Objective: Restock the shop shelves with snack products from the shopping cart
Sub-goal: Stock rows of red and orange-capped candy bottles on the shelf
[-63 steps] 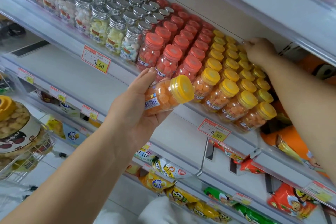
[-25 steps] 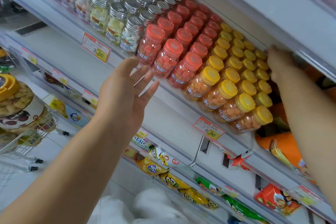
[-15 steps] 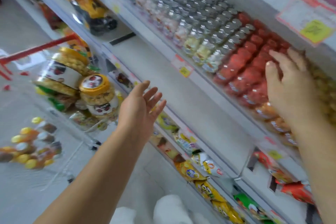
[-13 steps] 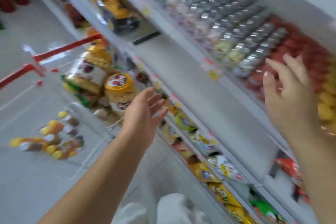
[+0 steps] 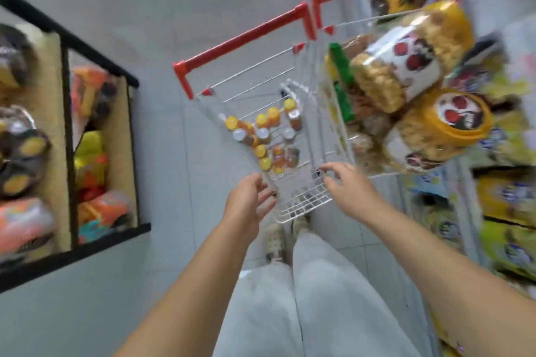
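Two wire baskets (image 5: 301, 206), two big jars (image 5: 406, 66)

**A small shop aisle stocked with snacks**

A wire shopping cart (image 5: 243, 36) with red trim stands on a pale tiled floor (image 5: 145, 9). It carries small jars (image 5: 262, 136) with yellow and silver lids below and big snack tubs (image 5: 446, 122) above. To the right, shelves (image 5: 464, 206) hold rows of bright, blurred packets (image 5: 504, 197). To the left, a black-framed rack (image 5: 66, 124) has compartments stuffed with more colourful packaged goods.
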`<act>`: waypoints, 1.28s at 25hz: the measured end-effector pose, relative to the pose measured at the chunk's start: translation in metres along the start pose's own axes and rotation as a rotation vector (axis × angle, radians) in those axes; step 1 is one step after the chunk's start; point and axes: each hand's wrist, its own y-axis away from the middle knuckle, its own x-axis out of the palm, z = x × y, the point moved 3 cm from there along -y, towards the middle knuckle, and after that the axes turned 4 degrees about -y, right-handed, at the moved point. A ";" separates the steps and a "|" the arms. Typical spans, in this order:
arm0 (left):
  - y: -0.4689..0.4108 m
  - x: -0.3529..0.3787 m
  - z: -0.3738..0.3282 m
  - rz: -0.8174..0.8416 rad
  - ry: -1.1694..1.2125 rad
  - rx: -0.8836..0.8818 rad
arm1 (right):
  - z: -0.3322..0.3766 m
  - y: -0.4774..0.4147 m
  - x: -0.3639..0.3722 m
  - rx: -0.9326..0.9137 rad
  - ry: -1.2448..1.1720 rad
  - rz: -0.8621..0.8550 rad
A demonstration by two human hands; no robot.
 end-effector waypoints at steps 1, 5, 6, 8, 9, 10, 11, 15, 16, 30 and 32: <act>-0.014 -0.007 -0.005 -0.026 0.037 -0.004 | -0.001 -0.030 0.014 0.039 0.041 0.082; -0.059 -0.015 -0.017 -0.039 0.086 0.007 | -0.001 -0.123 0.056 0.089 0.196 0.305; -0.074 -0.013 -0.018 -0.040 0.093 0.003 | -0.002 -0.147 0.068 0.086 0.212 0.338; -0.103 -0.004 -0.023 -0.048 0.106 0.027 | -0.001 -0.188 0.096 0.072 0.187 0.364; -0.117 0.001 -0.025 -0.065 0.119 0.046 | -0.002 -0.207 0.112 0.053 0.175 0.372; -0.126 0.005 -0.025 -0.087 0.123 0.067 | -0.003 -0.221 0.129 0.029 0.167 0.389; -0.136 0.009 -0.026 -0.106 0.121 0.095 | -0.005 -0.233 0.149 -0.007 0.193 0.418; -0.160 0.012 -0.027 -0.155 0.130 0.127 | -0.014 -0.260 0.202 -0.143 0.384 0.483; -0.166 0.011 -0.026 -0.162 0.138 0.103 | -0.014 -0.265 0.209 -0.164 0.431 0.469; -0.215 0.031 -0.033 0.022 0.054 -0.143 | -0.003 -0.221 0.082 0.112 -0.538 0.524; -0.219 0.038 -0.037 0.110 0.078 -0.179 | 0.009 -0.212 0.075 0.091 -0.566 0.603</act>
